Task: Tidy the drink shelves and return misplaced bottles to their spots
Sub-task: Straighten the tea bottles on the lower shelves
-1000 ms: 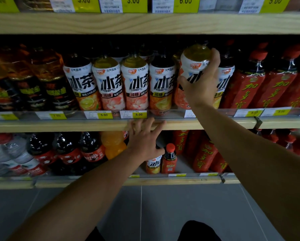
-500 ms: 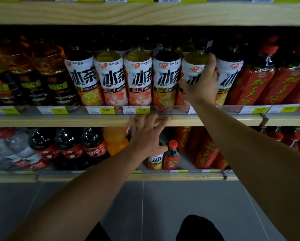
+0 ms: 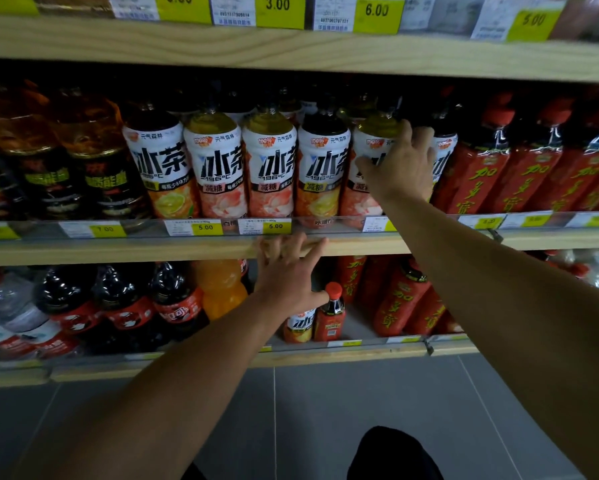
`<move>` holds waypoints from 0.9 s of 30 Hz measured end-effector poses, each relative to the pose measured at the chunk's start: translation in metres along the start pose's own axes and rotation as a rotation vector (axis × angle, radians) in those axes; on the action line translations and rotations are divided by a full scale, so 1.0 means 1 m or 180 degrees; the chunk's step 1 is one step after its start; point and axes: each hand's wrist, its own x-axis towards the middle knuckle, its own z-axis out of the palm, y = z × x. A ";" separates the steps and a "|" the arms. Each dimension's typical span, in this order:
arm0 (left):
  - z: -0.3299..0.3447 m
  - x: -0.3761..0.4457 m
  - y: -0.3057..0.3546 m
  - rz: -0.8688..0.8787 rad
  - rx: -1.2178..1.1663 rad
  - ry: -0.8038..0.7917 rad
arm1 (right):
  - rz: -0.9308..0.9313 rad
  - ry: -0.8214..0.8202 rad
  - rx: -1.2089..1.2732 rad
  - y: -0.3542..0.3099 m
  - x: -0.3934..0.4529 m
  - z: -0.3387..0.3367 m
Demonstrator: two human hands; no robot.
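Bracing nearest, the left hand [image 3: 287,271] lies flat and spread against the middle shelf [image 3: 118,251] edge, holding nothing. Below it, a small tea bottle [image 3: 300,325] and a red-capped bottle [image 3: 331,315] stand among larger drinks, probably misplaced. Farther in, the right hand [image 3: 400,164] rests on a white-labelled tea bottle [image 3: 369,147], fingers [image 3: 407,133] loosening from a full grip. A second ago this bottle was tilted and raised; now it stands upright in its row, left of the red bottles [image 3: 481,168]. This return looks nearly complete.
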 end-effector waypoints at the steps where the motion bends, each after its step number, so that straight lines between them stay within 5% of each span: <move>1: -0.001 0.000 0.000 0.0006 -0.0023 -0.0011 | -0.0082 0.0025 -0.0190 -0.002 0.001 -0.003; 12: 0.005 0.003 -0.005 0.0073 0.0020 0.0044 | -0.0118 -0.0387 0.0460 0.007 0.019 -0.005; 19: 0.006 0.004 -0.003 0.0005 -0.0020 -0.0001 | -0.0293 -0.0507 0.0155 0.007 0.002 -0.013; 23: 0.008 0.004 -0.001 -0.0072 0.0028 0.0069 | -0.0978 -0.0315 -0.0433 0.033 -0.035 -0.016; 27: 0.007 0.002 0.006 -0.0234 0.0039 0.0045 | -0.1433 -0.0734 -0.0714 0.079 -0.061 -0.007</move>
